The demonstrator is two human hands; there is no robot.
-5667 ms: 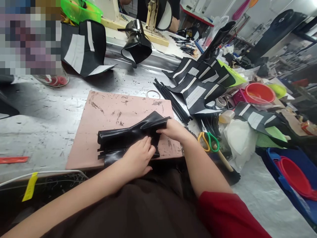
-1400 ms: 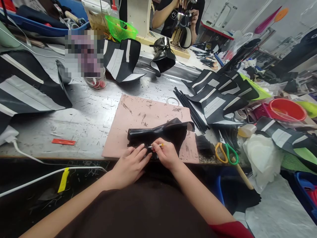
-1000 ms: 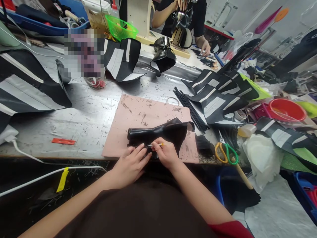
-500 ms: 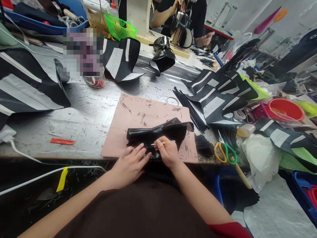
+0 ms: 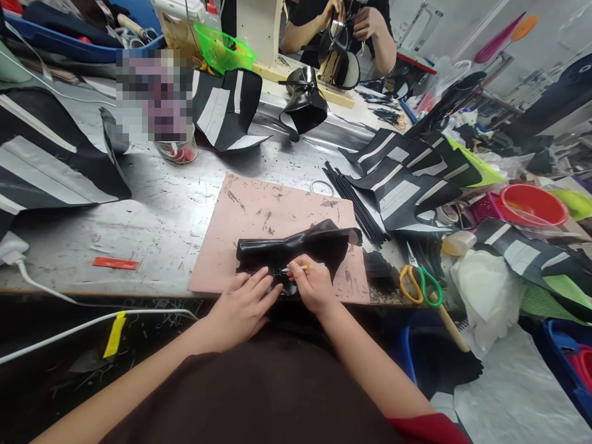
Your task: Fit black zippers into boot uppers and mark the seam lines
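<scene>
A shiny black leather piece [image 5: 277,248], folded along its length, lies on a pink board [image 5: 252,203] at the front of the table. My left hand [image 5: 243,303] rests on its near edge, palm down, with the fingers stretched and slightly apart. Pinched in my right hand [image 5: 315,288] is a slim white pen [image 5: 304,267] with a yellow band. Its tip points left and meets the leather just beside my left fingertips. Whatever mark it leaves is too small to make out.
Scissors [image 5: 420,280] with orange and green handles lie right of the board. Black strips [image 5: 358,206] and a tape ring [image 5: 322,188] sit beyond it. Black panels with white strips [image 5: 402,200] flank both sides. Across the table, a person's hands [image 5: 367,24] handle a black boot piece.
The pen tip has shifted slightly left along the leather with my right hand. My left hand stays put. Across the table, the other person's hand has risen to the boot piece.
</scene>
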